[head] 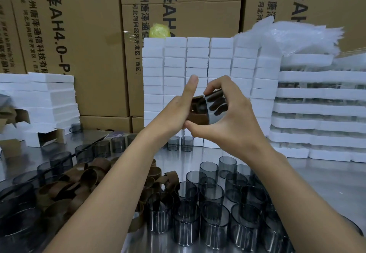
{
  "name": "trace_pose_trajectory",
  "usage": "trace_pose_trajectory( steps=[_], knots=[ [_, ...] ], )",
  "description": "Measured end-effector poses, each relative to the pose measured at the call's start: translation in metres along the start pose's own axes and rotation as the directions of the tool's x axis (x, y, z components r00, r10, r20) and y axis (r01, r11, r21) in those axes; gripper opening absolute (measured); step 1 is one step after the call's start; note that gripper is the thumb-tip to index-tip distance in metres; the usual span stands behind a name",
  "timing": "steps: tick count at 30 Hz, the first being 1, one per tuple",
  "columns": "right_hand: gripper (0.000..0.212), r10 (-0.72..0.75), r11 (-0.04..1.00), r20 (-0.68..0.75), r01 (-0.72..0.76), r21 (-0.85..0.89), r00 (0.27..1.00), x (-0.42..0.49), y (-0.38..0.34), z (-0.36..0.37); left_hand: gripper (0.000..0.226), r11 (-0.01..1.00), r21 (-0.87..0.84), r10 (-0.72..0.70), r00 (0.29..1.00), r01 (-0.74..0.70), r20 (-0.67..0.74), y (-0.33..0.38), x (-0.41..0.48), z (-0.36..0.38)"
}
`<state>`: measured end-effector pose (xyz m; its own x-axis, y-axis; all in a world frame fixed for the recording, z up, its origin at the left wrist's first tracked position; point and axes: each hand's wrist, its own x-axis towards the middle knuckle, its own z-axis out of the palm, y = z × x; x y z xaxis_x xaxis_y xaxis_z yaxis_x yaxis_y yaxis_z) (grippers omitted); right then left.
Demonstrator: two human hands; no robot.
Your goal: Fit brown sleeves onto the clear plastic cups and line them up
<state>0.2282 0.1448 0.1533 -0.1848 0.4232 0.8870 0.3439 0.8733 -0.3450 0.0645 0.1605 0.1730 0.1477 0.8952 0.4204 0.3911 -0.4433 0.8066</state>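
Observation:
Both hands are raised above the table. My right hand (223, 112) grips a clear smoky cup (216, 107), fingers curled over its top and thumb beneath. My left hand (178, 108) holds a brown sleeve (198, 115) against the cup's left end, index finger pointing up. The sleeve partly overlaps the cup. A pile of loose brown sleeves (79, 185) lies at lower left. Several bare cups (213, 203) stand at lower centre. A row of cups (103, 148) runs along the left and back of the table.
White foam blocks (198, 62) are stacked in columns behind the hands. Foam trays (316, 102) pile up at right, with plastic bags (297, 36) on top. More foam (49, 98) sits at left. Large cardboard boxes (79, 34) form the back wall. The table (198, 154) is shiny metal.

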Motion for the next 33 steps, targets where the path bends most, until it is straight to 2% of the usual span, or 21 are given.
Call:
trace_pose_trajectory(
  steps=[2, 5, 7, 10, 15, 19, 22, 26, 28, 31, 33],
  knots=[
    [0.061, 0.007, 0.999, 0.018, -0.007, 0.049, 1.0, -0.001, -0.002, 0.003, 0.091, 0.997, -0.067, -0.039, 0.999, 0.041, 0.03, 0.0, 0.0, -0.002],
    [0.063, 0.007, 0.995, 0.064, -0.013, 0.095, 0.998, -0.003, -0.006, 0.009, 0.075, 0.965, -0.257, -0.007, 0.987, 0.05, 0.163, 0.001, -0.002, -0.008],
    [0.066, 0.016, 0.989, 0.144, -0.037, 0.146, 0.989, -0.004, -0.01, 0.011, 0.064, 0.933, -0.355, 0.019, 0.976, 0.06, 0.215, 0.003, -0.007, -0.014],
    [0.069, 0.044, 0.963, 0.255, -0.109, 0.246, 0.966, -0.003, -0.016, 0.009, 0.06, 0.899, -0.432, 0.068, 0.952, 0.071, 0.299, 0.006, -0.013, -0.025],
    [0.082, 0.098, 0.912, 0.419, -0.25, 0.326, 0.902, 0.004, -0.019, -0.006, 0.052, 0.91, -0.413, 0.179, 0.866, 0.034, 0.467, 0.008, -0.017, -0.033],
    [0.094, 0.101, 0.899, 0.51, -0.298, 0.321, 0.854, 0.001, -0.02, -0.011, 0.051, 0.941, -0.331, 0.126, 0.839, 0.068, 0.53, 0.008, -0.019, -0.033],
    [0.097, 0.123, 0.903, 0.58, -0.334, 0.272, 0.806, -0.003, -0.02, -0.012, 0.049, 0.952, -0.291, 0.08, 0.836, 0.098, 0.543, 0.007, -0.021, -0.032],
    [0.096, 0.132, 0.917, 0.646, -0.34, 0.209, 0.752, 0.0, -0.029, -0.018, 0.043, 0.93, -0.357, 0.137, 0.823, 0.084, 0.551, 0.008, -0.026, -0.024],
    [0.1, 0.134, 0.931, 0.611, -0.311, 0.193, 0.78, 0.001, -0.031, -0.027, 0.047, 0.902, -0.418, 0.145, 0.832, 0.112, 0.536, 0.01, -0.028, -0.013],
    [0.108, 0.169, 0.946, 0.453, -0.273, 0.175, 0.875, -0.007, -0.021, -0.043, 0.055, 0.85, -0.511, 0.099, 0.914, 0.128, 0.393, 0.002, -0.032, 0.009],
    [0.082, 0.212, 0.923, 0.339, -0.302, 0.238, 0.917, -0.024, -0.01, -0.051, 0.058, 0.793, -0.603, 0.091, 0.963, 0.083, 0.252, -0.01, -0.04, 0.022]
  ],
)
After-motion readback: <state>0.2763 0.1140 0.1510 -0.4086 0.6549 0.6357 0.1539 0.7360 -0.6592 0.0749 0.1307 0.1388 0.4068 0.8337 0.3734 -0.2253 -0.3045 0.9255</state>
